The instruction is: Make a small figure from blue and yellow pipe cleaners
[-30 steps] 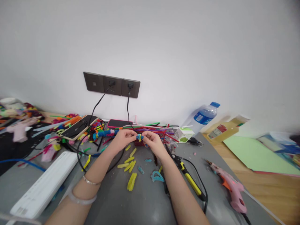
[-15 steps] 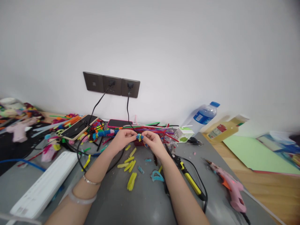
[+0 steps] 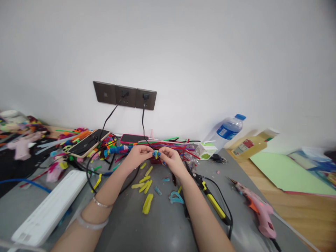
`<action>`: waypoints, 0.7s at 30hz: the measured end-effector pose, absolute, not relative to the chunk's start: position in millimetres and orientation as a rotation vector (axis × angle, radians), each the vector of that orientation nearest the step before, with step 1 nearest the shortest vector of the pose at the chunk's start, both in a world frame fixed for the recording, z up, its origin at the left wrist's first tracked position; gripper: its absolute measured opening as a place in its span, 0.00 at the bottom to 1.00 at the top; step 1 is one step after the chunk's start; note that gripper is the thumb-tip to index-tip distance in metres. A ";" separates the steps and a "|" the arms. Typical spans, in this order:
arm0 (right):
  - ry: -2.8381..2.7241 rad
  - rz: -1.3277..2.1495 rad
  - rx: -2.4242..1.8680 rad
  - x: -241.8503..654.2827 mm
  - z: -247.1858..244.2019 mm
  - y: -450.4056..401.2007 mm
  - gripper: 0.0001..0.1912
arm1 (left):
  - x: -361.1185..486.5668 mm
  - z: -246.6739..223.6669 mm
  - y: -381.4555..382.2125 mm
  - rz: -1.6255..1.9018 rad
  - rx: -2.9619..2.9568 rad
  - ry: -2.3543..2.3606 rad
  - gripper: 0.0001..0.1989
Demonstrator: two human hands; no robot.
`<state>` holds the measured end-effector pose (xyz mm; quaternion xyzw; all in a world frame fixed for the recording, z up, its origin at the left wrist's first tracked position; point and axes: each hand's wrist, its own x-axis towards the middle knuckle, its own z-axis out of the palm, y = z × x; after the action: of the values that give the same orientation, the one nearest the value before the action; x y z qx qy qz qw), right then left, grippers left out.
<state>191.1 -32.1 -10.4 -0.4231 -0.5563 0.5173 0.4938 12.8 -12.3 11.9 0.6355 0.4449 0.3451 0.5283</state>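
Observation:
Between my fingertips is a small blue and yellow fuzzy craft piece (image 3: 156, 154), held up over the grey table. My left hand (image 3: 139, 156) pinches it from the left. From the other side my right hand (image 3: 171, 158) pinches it too, and the fingers hide part of it. Below my hands lie several short yellow fuzzy pieces (image 3: 145, 184). A bent light-blue fuzzy loop (image 3: 176, 197) rests close to my right forearm. Behind my hands is a heap of coloured pipe cleaners (image 3: 178, 144).
Pliers with yellow-black handles (image 3: 215, 205) lie right of my right arm, and a pink glue gun (image 3: 258, 210) farther right. A white power strip (image 3: 52, 207) is at left. Two phones (image 3: 89, 142), black cables, a small box (image 3: 206, 151) and a water bottle (image 3: 229, 130) stand toward the wall.

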 end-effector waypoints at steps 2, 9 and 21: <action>-1.347 1.258 -1.024 191.2 -10.5 -32.2 0.16 | 12.7 11.6 -11.9 0.820 1.516 1.065 0.21; -1.348 1.251 -1.025 191.2 -10.4 -32.1 0.16 | 13.4 13.1 -12.5 0.810 1.513 1.066 0.20; -1.357 1.253 -1.033 191.9 -11.9 -31.0 0.16 | 13.3 13.5 -12.4 0.812 1.521 1.069 0.19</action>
<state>191.9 -31.0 -11.9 -0.4252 -0.5589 0.5159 0.4906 13.3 -12.4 13.5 0.6366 0.4474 0.3397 0.5284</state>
